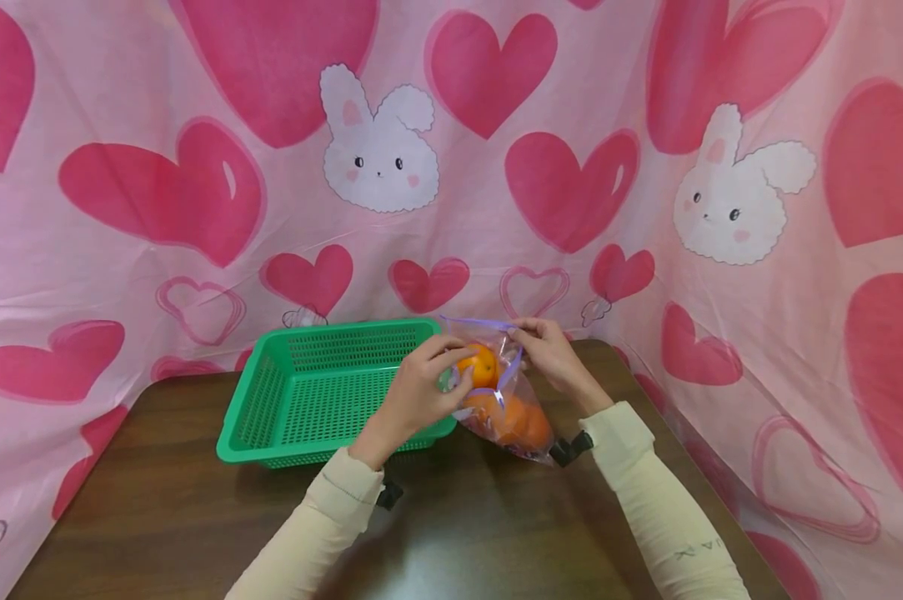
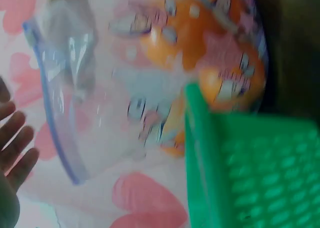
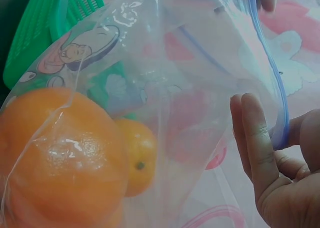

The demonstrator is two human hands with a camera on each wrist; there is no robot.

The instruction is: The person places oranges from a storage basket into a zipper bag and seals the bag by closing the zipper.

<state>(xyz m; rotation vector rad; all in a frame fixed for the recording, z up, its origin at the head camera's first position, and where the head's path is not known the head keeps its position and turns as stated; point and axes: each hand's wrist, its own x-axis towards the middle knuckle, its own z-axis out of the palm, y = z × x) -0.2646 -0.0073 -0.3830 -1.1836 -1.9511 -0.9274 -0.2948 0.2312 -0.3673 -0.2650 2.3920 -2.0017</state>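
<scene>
A clear zip bag [image 1: 522, 396] with a purple rim and printed cartoon figures holds several oranges [image 1: 511, 421]. My right hand [image 1: 552, 354] pinches the bag's rim [image 3: 283, 95] between thumb and fingers. In the head view my left hand [image 1: 428, 379] is at the bag's mouth, its fingertips overlapping the uppermost orange [image 1: 483, 367]. The left wrist view is blurred; there the fingers of my left hand [image 2: 15, 148] are spread and free, beside the purple strip [image 2: 52, 112]. Through the film, a smaller orange [image 3: 137, 158] shows against a larger orange [image 3: 62, 143].
Left of the bag, a green plastic basket [image 1: 252, 450] with slotted walls and floor sits on the dark wooden table [image 1: 173, 517]. No fruit shows in it. Pink cloth [image 1: 481, 200] with hearts and rabbits hangs behind and at the sides.
</scene>
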